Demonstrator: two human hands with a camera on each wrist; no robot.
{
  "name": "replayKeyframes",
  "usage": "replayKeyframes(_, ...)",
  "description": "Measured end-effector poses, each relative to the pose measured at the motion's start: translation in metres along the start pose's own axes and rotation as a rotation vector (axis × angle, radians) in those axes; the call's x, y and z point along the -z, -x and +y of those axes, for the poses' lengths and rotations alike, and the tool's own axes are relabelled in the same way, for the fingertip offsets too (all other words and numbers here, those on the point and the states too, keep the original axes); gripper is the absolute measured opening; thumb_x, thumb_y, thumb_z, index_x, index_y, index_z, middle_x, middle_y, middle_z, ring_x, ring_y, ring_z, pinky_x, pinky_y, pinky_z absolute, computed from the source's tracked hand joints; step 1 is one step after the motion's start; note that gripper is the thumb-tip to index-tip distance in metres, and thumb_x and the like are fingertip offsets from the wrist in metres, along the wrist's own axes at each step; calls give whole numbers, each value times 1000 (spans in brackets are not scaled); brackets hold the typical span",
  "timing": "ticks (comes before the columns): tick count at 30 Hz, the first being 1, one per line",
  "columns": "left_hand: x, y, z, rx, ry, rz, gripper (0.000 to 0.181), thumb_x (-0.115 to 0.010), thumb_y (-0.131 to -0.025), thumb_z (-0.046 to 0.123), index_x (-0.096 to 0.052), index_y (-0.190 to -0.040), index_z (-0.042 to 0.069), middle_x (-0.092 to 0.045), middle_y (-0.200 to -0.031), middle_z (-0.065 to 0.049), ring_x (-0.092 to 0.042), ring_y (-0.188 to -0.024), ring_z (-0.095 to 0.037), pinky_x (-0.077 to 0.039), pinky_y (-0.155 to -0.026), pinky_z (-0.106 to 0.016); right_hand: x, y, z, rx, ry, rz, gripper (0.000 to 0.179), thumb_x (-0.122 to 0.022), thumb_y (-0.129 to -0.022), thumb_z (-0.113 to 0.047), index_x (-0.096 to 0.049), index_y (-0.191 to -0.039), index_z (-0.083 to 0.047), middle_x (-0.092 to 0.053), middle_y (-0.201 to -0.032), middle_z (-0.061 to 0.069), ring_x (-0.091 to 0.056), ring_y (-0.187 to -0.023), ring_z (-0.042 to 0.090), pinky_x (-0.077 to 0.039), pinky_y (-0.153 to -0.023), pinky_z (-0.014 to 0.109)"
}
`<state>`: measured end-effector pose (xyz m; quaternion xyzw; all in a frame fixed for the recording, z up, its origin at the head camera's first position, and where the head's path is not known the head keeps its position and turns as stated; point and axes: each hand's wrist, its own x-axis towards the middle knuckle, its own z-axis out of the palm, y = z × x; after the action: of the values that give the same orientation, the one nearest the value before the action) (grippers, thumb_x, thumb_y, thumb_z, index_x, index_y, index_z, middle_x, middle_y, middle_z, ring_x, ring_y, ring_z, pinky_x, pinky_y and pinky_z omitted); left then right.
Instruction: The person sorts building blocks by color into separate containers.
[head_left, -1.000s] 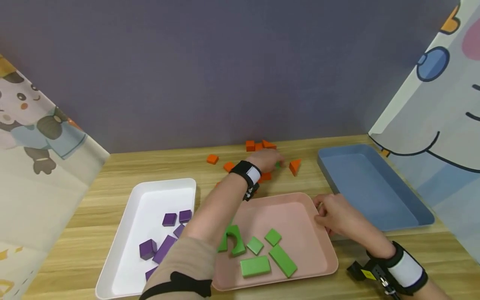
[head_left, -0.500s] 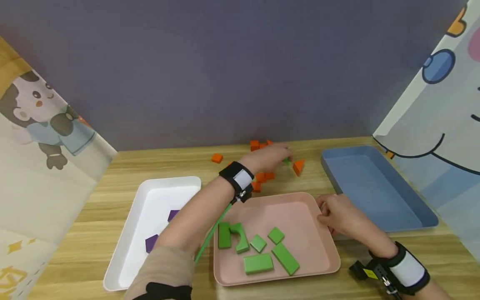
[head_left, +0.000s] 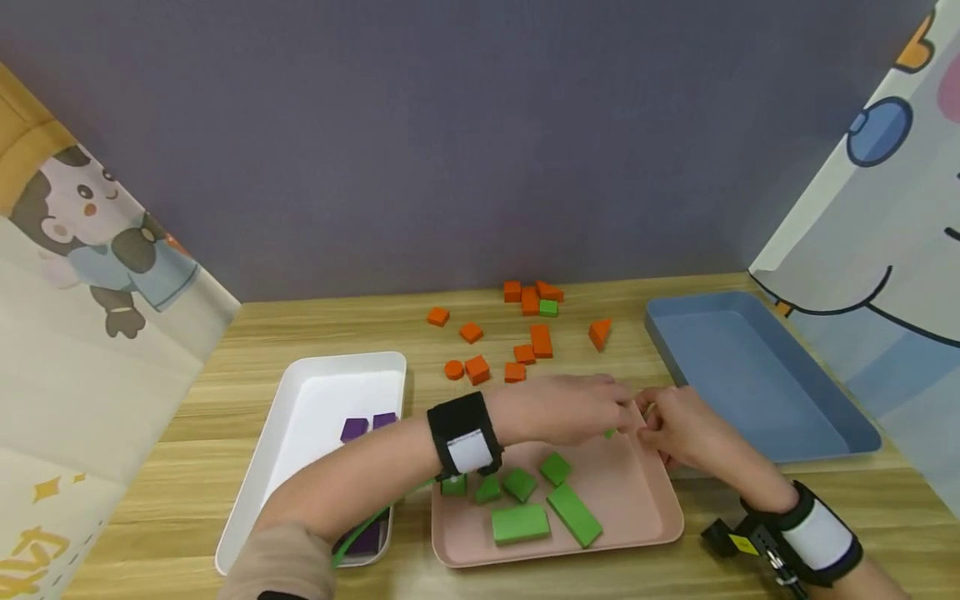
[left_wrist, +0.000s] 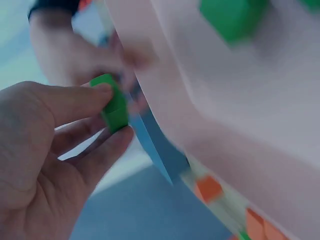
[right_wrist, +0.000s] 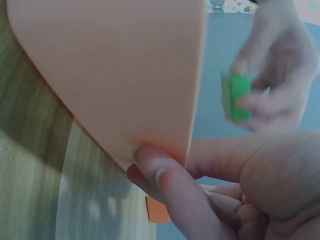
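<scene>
Left hand (head_left: 566, 407): fingers drawn in to the width of a small green block (left_wrist: 115, 104), pinching it at their tips; block protrudes past the fingertips, palm well behind. Block is held above the right end of the pink tray (head_left: 618, 504), near the right hand (head_left: 678, 425) but apart from it. Right-hand fingers closed on the tray's right wall. Other green blocks (head_left: 520, 525) lie in tray; orange blocks (head_left: 542, 342) on bench (head_left: 180, 467) beyond.

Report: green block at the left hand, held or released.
Held: the left hand pinches the green block between its fingertips.
</scene>
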<state>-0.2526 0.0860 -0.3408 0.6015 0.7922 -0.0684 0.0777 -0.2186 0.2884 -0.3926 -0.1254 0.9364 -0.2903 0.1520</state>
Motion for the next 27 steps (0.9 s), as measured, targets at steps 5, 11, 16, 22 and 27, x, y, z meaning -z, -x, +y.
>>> replayKeyframes(5,-10,0,28,-127,-27,-140,18,-54,-102,16,-66,-103,28,-56,-112,11,-45,-86,-2,-30,-74,-12,0,-2,-1,-2,10,-13,25,-64,-88,-1,-64,-113,3,-62,-59,-3,-59,-44,14,-49,-44,28)
replayKeyframes(11,-23,-6,44,-218,-26,-208,15,-58,-99,16,-67,-105,27,-56,-110,10,-49,-87,-1,-31,-73,-11,-1,-3,-1,-13,0,-12,23,-64,-88,0,-63,-111,4,-64,-61,-3,-60,-45,13,-50,-44,27)
replayKeyframes(16,-30,-10,50,-238,-42,-213,17,-62,-97,16,-68,-106,28,-56,-109,11,-52,-91,-1,-35,-77,-10,0,-2,-1,-4,-2,-13,24,-64,-88,1,-63,-111,5,-65,-62,-3,-61,-46,13,-50,-43,26)
replayKeyframes(22,-35,-13,52,-252,-4,-217,13,-59,-99,18,-66,-103,28,-55,-109,11,-50,-87,-2,-33,-75,-12,0,0,-1,-4,-4,-8,24,-64,-88,0,-63,-112,4,-64,-62,-3,-61,-47,13,-50,-44,26)
replayKeyframes(27,-39,-14,54,-244,-4,-222,17,-56,-100,19,-68,-105,31,-57,-110,12,-54,-91,-2,-36,-81,-12,0,1,0,-17,-22,-15,25,-65,-88,0,-63,-113,4,-64,-61,-2,-61,-48,14,-51,-45,26)
